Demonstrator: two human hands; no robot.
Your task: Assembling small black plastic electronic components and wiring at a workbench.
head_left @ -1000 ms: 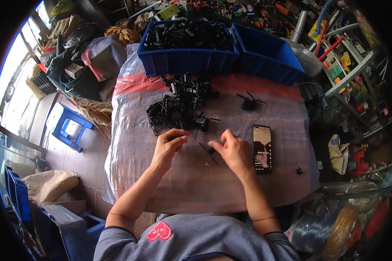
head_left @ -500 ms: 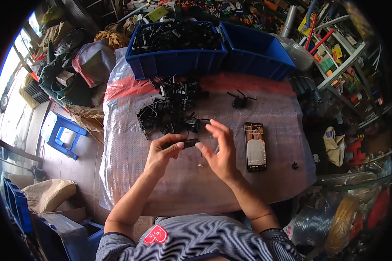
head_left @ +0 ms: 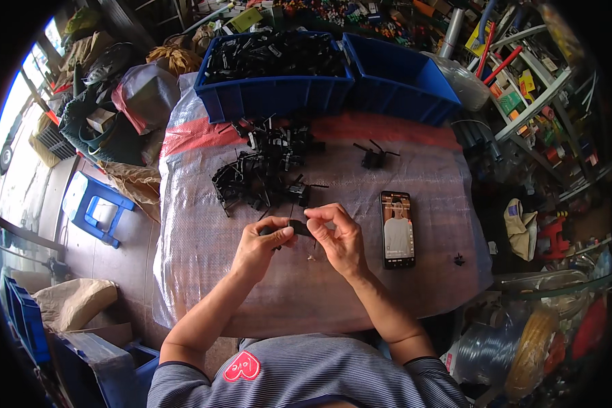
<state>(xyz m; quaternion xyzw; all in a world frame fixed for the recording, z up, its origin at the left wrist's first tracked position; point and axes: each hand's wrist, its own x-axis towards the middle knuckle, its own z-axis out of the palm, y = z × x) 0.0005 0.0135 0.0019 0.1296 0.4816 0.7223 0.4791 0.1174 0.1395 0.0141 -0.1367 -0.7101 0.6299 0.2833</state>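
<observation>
Left hand [head_left: 253,250]: grip clenched, thumb and fingers pinching a black part [head_left: 299,228], raised over the near middle of the sheet-covered desk [head_left: 197,272].
Right hand [head_left: 344,243]: thumb and fingers bent together at the part's right end; whether this grip pinches it or only touches, cannot tell.
Scrap [head_left: 312,258]: pale, small; on the desk, just nearer the person than the part.
Pile [head_left: 258,170]: black pieces, tangled, thin rods jutting; just beyond the hands, left of centre.
Phone [head_left: 398,234]: flat, screen lit; near the right hand, on its right.
Unit [head_left: 372,160]: single, black, with rods; beyond the phone, apart from the pile.
Bit [head_left: 460,260]: black, small; right of the phone, near the desk's right edge.
Left bin [head_left: 279,98]: blue, at the far edge; heaped to about the rim with black pieces.
Right bin [head_left: 402,107]: blue, beside the left one, set askew; inner walls on view.
Edges and room: far edge taken up by the bins; a wide stretch of sheet between pile and left edge, another between forearms and near edge, a narrower strip from phone to right edge.
Stool [head_left: 83,194]: blue, on the floor, left of the desk.
</observation>
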